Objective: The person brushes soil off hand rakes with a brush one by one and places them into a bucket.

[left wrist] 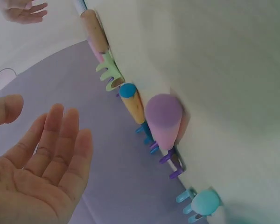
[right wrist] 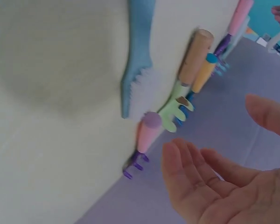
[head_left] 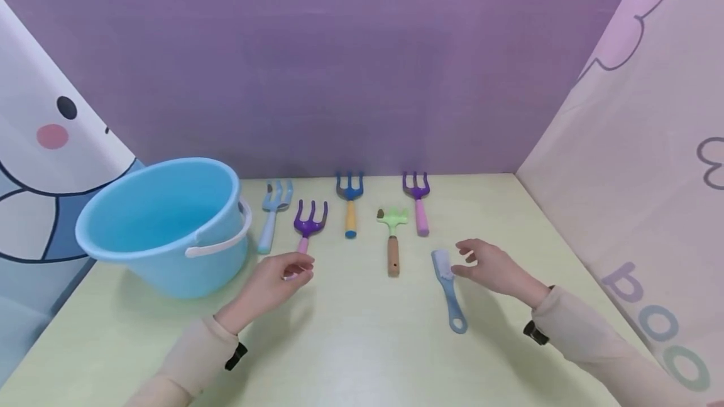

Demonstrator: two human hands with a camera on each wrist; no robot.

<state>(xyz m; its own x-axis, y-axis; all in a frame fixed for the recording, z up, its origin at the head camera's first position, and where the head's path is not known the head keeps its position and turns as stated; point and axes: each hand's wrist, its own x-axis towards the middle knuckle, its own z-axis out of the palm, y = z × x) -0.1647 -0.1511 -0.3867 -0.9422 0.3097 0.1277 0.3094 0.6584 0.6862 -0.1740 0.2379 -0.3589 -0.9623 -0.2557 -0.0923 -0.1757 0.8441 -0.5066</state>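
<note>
My left hand (head_left: 275,284) hovers over the pink handle of a purple hand fork (head_left: 308,227), hiding part of it. Its fingers are loosely bent with nothing between them, and the left wrist view shows the palm (left wrist: 37,186) bare. On the right, my right hand (head_left: 493,267) hangs beside a blue brush (head_left: 450,299) with white bristles. The thumb tip overlaps the bristle end in the head view. Fingers (right wrist: 200,172) of that hand are relaxed and hold nothing. The brush lies on the table, bristles toward the right hand's side.
A light blue bucket (head_left: 164,256) with a white handle stands at left. Other hand forks lie toward the back: light blue (head_left: 274,211), blue with yellow handle (head_left: 351,206), green with wooden handle (head_left: 393,244), purple with pink handle (head_left: 420,206). A purple backdrop (head_left: 362,68) rises behind.
</note>
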